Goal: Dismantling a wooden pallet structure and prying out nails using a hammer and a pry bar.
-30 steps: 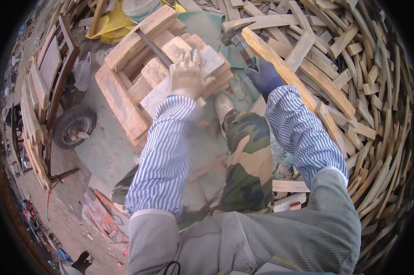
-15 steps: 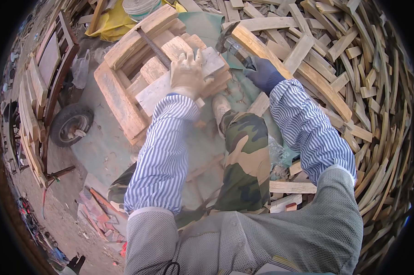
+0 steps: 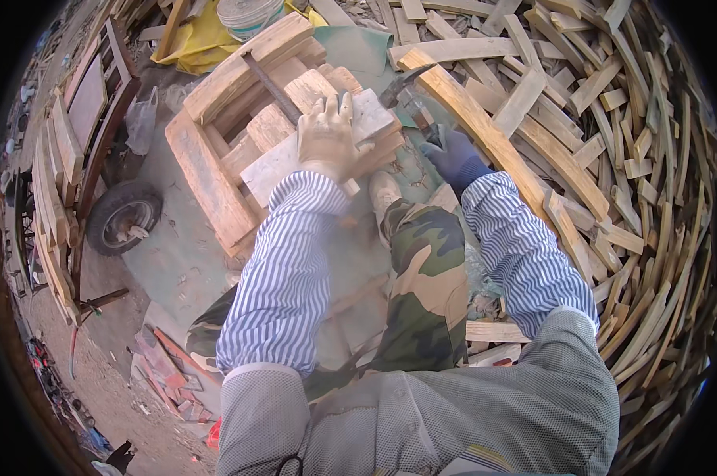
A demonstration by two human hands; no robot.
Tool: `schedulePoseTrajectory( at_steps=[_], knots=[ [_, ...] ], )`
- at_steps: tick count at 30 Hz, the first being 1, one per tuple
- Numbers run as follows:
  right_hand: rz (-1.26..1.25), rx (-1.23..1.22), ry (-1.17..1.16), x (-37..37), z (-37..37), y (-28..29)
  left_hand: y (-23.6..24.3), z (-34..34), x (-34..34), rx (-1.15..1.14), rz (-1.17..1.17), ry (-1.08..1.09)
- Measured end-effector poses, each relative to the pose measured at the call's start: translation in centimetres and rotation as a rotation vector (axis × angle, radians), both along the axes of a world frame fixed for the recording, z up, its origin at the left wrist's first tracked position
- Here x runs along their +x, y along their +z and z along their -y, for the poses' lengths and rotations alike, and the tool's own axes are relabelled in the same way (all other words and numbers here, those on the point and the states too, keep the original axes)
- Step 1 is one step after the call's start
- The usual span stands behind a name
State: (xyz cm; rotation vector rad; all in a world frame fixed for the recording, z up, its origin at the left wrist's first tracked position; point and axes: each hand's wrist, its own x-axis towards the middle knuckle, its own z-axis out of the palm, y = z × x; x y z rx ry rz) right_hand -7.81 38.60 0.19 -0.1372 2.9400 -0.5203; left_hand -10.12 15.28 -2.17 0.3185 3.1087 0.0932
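My left hand (image 3: 326, 139), in a beige glove, rests with spread, slightly bent fingers on a pale board (image 3: 267, 166) atop stacked rough wooden blocks (image 3: 311, 87). A dark metal bar (image 3: 267, 83) lies across the stack, ending near my fingers. My right hand (image 3: 445, 155), in a dark blue glove, is closed round the handle of a hammer (image 3: 410, 103), whose head is at the right of the stack. A long yellowish plank (image 3: 481, 119) lies just beyond it. The stack's left side is framed by a thick timber (image 3: 207, 186).
Loose wooden offcuts (image 3: 596, 159) are heaped across the right. At the left are a black wheel (image 3: 124, 218), a metal-framed rack with planks (image 3: 88, 95) and a plastic bag (image 3: 142, 127). A bucket (image 3: 247, 17) and yellow sheeting (image 3: 188, 40) are at the top. My legs and boot show below the stack.
Since half a second ago my right hand and the hammer have shifted a little down, toward me. My left hand stays on the pale board, appearing slightly lower in the picture.
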Motion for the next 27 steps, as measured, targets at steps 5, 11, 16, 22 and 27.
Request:
schedulePoseTrajectory(
  at_steps=[5, 11, 16, 22, 27],
  knots=[
    [0.367, -0.721, -0.293, -2.1, -4.0, 0.7, 0.0, 0.4, -1.1, 0.034, -0.016, 0.023],
    [-0.127, -1.153, -0.280, -4.8, -5.2, 7.6, -0.1, 0.6, -0.6, 0.010, -0.025, 0.012],
    [0.166, -0.137, -0.140, -2.1, 0.8, -2.4, 0.4, 0.5, -1.3, 0.011, -0.059, -0.004],
    [0.467, -0.920, -0.275, 0.5, -3.6, 1.7, 0.0, 0.5, 0.0, 0.036, -0.120, -0.050],
    [0.454, -1.019, -0.480, 8.9, -8.1, -1.9, 3.0, 5.4, -5.9, 0.175, 0.233, -0.124]
  ],
)
